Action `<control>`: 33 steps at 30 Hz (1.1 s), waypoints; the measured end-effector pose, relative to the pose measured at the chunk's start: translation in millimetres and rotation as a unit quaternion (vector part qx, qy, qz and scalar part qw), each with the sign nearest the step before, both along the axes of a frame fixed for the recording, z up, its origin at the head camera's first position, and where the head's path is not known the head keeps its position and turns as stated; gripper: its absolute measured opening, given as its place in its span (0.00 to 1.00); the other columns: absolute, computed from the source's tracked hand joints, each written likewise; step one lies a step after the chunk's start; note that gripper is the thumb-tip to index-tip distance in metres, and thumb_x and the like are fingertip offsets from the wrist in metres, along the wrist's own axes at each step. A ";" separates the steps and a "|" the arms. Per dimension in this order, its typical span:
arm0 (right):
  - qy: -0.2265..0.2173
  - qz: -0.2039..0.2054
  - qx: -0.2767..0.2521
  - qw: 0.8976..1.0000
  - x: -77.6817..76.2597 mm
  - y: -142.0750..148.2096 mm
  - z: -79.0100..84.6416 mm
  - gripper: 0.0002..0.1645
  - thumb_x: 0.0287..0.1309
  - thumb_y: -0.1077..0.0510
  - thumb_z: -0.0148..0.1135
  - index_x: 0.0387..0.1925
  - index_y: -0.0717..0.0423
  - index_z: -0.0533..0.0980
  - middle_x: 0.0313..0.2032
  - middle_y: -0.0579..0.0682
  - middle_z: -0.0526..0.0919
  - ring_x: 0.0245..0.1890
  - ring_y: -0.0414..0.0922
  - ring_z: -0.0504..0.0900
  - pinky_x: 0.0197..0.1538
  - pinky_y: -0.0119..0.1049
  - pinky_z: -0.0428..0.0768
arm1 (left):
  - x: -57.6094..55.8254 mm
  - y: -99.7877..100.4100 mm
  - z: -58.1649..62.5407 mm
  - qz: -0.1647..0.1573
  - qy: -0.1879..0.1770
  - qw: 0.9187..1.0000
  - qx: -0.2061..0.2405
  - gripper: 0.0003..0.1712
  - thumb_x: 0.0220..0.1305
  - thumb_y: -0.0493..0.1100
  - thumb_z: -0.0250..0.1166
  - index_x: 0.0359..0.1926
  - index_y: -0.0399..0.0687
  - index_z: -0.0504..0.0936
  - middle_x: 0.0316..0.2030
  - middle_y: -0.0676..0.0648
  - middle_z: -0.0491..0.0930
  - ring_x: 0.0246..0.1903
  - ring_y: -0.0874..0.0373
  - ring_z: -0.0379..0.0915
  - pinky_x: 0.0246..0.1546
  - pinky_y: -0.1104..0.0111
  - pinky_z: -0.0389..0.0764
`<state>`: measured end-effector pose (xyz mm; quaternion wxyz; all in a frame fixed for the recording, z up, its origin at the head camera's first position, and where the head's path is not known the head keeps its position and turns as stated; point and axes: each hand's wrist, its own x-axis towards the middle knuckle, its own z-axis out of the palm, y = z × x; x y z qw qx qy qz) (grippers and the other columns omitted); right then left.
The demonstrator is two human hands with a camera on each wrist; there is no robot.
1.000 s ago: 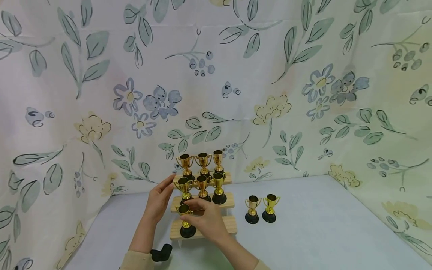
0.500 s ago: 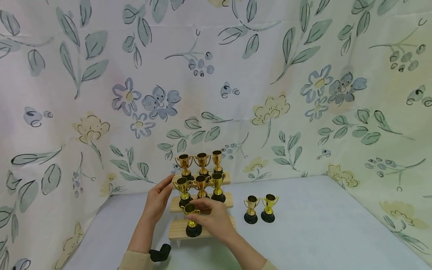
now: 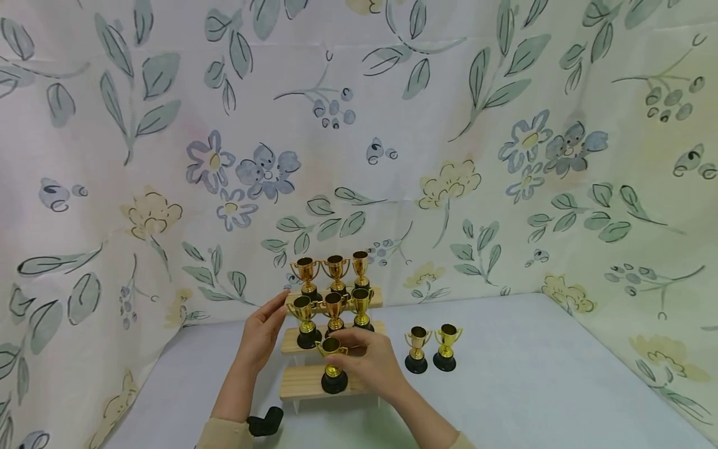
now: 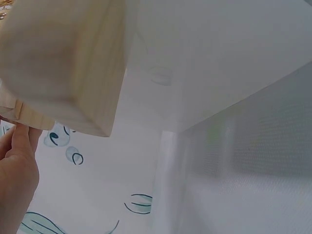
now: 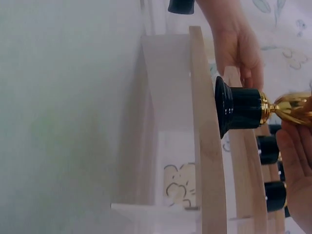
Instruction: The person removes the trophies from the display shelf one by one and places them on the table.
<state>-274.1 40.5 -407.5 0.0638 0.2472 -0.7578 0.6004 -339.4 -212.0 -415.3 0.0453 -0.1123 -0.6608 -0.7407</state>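
My right hand [image 3: 373,365] pinches a small gold trophy cup [image 3: 335,381] by its cup, thumb in front and fingers behind. The trophy stands upright around the middle of the lowest wooden shelf [image 3: 300,381]; in the right wrist view its black base [image 5: 243,108] is right at the board. My left hand [image 3: 260,337] stays at the left end of the stand, its fairly straight fingers reaching the top board [image 3: 373,296]. In the left wrist view, its fingertips meet the end of a wooden board [image 4: 34,117].
Three trophies [image 3: 335,268] line the top shelf and three more [image 3: 303,312] the middle one. Two others [image 3: 417,349] [image 3: 447,347] stand on the white tablecloth [image 3: 533,374] right of the stand. A floral curtain [image 3: 392,125] hangs behind.
My right hand has moved the trophy rightward along the lowest shelf, from its left end to around its middle. My left hand has stayed at the stand's left end.
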 end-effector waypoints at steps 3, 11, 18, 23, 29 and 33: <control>0.004 -0.004 0.001 1.000 -3.1 6.5 -1.1 0.23 0.50 0.49 0.75 0.49 0.51 0.83 0.43 0.52 0.89 0.39 0.34 0.87 0.44 0.24 0.86 | 0.3 0.0 0.7 0.001 0.002 1.000 0.004 0.32 0.76 0.40 0.51 0.76 0.36 0.55 0.78 0.43 0.50 0.79 0.52 0.39 0.62 0.90 0.67; -0.001 -0.022 0.018 1.000 -7.0 23.8 1.8 0.23 0.49 0.51 0.77 0.49 0.48 0.84 0.45 0.52 0.89 0.41 0.34 0.86 0.45 0.23 0.86 | 0.4 0.4 2.0 0.001 -0.002 1.000 0.011 0.32 0.76 0.39 0.51 0.75 0.36 0.55 0.78 0.43 0.51 0.79 0.53 0.41 0.62 0.90 0.67; -0.008 -0.011 0.030 0.999 -6.9 38.2 7.2 0.24 0.51 0.50 0.75 0.51 0.51 0.83 0.46 0.54 0.88 0.41 0.38 0.87 0.44 0.24 0.86 | 0.5 0.1 1.4 0.002 -0.002 1.000 0.009 0.33 0.76 0.39 0.52 0.76 0.37 0.55 0.78 0.42 0.49 0.79 0.53 0.41 0.62 0.90 0.68; 0.003 0.002 0.029 1.000 -8.3 47.8 8.5 0.22 0.52 0.52 0.75 0.49 0.52 0.83 0.47 0.55 0.88 0.39 0.37 0.87 0.43 0.26 0.86 | -1.6 -0.8 0.1 0.008 0.000 1.000 0.006 0.33 0.75 0.41 0.53 0.76 0.38 0.55 0.78 0.42 0.50 0.79 0.53 0.42 0.62 0.90 0.68; -0.006 0.018 0.027 0.999 -10.3 58.9 8.0 0.22 0.53 0.52 0.74 0.50 0.52 0.83 0.48 0.56 0.88 0.38 0.34 0.87 0.43 0.28 0.87 | -1.7 -0.1 0.1 0.013 -0.005 1.000 0.012 0.33 0.75 0.40 0.54 0.75 0.38 0.56 0.78 0.43 0.52 0.76 0.63 0.49 0.62 0.90 0.68; -0.009 0.024 0.030 0.999 -11.3 67.1 7.4 0.22 0.54 0.52 0.73 0.52 0.52 0.82 0.50 0.57 0.87 0.39 0.35 0.87 0.44 0.29 0.88 | -0.5 0.8 1.0 0.014 -0.007 1.000 0.009 0.32 0.75 0.40 0.53 0.75 0.38 0.57 0.77 0.44 0.52 0.71 0.75 0.57 0.62 0.90 0.69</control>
